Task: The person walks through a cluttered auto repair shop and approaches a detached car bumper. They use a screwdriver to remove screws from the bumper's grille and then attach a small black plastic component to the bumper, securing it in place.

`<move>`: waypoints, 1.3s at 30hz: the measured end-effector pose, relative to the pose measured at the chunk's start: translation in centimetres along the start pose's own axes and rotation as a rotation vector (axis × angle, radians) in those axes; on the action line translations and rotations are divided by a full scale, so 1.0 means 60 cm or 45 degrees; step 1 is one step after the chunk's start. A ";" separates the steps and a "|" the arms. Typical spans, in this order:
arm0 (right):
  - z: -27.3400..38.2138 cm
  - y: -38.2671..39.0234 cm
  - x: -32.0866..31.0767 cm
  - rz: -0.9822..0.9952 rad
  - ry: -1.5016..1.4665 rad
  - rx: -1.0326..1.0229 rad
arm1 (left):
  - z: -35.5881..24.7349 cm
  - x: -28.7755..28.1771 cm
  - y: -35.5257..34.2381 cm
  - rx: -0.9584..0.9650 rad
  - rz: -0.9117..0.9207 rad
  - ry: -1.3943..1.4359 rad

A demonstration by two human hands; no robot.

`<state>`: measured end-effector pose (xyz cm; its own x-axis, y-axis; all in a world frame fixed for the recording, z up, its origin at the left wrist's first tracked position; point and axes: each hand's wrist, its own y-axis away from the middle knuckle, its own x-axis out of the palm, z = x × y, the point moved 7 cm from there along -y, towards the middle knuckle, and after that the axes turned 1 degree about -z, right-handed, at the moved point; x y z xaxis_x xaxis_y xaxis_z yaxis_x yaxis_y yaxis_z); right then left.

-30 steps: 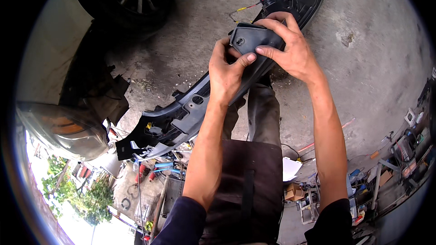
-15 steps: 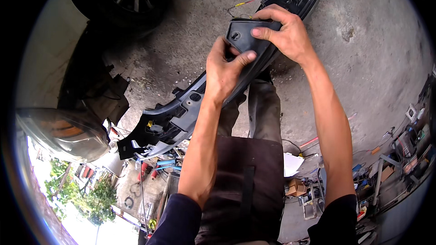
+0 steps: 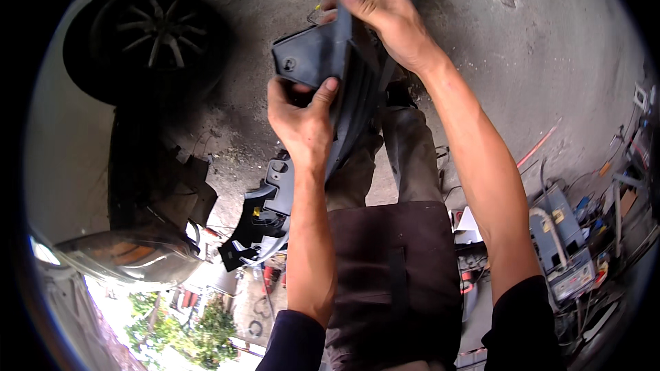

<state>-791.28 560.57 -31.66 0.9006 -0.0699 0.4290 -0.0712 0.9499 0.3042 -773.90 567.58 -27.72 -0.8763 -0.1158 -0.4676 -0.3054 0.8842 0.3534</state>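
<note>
A long black plastic car bumper (image 3: 307, 53) runs from the top of the picture down toward the lower left, in front of my legs. My left hand (image 3: 300, 120) is closed on its edge, just below a grey-black panel with a round hole, thumb on the near face. Farther up, my right hand (image 3: 393, 22) grips the bumper's upper part, its fingers curled over the far side. Thin wiring with a yellow piece (image 3: 315, 11) shows beside that hand. The bumper's lower end is partly hidden behind my left forearm.
To the left stands a pale car body with a wheel (image 3: 162, 34) and a clear headlight (image 3: 134, 257). At the lower right lie tools, a grey toolbox-like case (image 3: 562, 240) and a red rod (image 3: 538, 145) on the concrete floor (image 3: 481, 48).
The bumper has turned steeper, and its panel now sits farther left in view. My right hand has shifted up along the bumper; my left keeps its hold. The whole view has swung too.
</note>
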 end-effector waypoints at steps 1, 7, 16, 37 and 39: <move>-0.017 0.006 -0.051 -0.153 -0.019 -0.073 | -0.003 0.004 0.000 0.008 0.021 0.006; -0.080 0.166 -0.201 -1.197 -0.204 0.083 | 0.000 0.000 -0.013 0.111 0.078 0.035; -0.170 0.326 -0.044 -0.726 -0.199 0.456 | 0.001 -0.010 -0.036 0.069 0.280 0.087; -0.134 0.233 0.058 0.027 0.205 0.196 | 0.002 0.002 -0.019 -0.074 0.400 0.105; -0.138 0.235 0.061 0.083 0.277 0.175 | -0.001 0.006 -0.016 -0.094 0.401 0.120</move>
<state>-785.45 576.24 -32.86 0.9622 0.0716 0.2628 -0.1764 0.8989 0.4011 -773.94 566.68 -28.17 -0.9614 0.1135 -0.2505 -0.0374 0.8486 0.5278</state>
